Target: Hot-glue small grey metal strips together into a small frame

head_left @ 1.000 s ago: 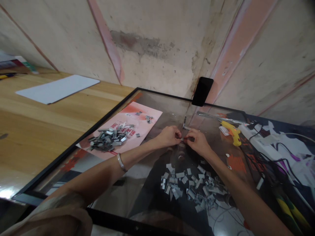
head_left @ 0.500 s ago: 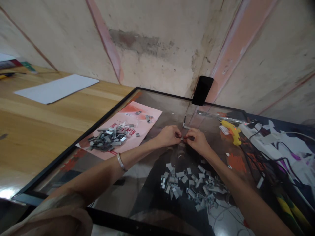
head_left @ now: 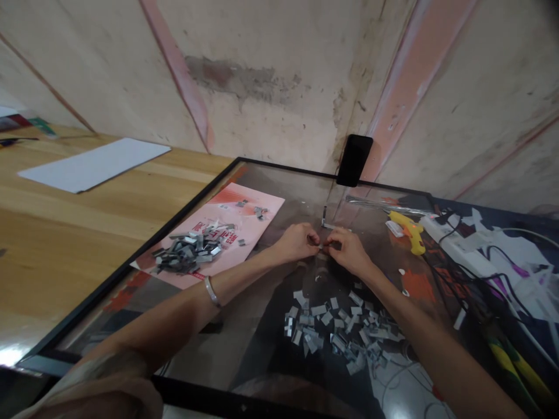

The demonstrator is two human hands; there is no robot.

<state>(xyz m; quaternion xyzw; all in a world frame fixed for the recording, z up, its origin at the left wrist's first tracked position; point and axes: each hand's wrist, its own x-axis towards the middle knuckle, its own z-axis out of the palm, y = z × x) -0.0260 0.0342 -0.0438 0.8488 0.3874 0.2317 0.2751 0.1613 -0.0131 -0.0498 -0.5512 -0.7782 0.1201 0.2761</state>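
Observation:
My left hand and my right hand meet over the glass-topped table, fingertips pinched together on a small grey metal piece between them. Just in front of my hands, several flat grey metal pieces lie scattered on the glass. A heap of similar pieces lies on a pink printed sheet to the left. A silver bracelet circles my left wrist.
A black phone leans against the wall behind my hands. A yellow glue gun, a white power strip and tangled cables fill the right side. A white sheet lies on the wooden table at left.
Both hands stay pinched together in the same spot. Only the view has shifted slightly.

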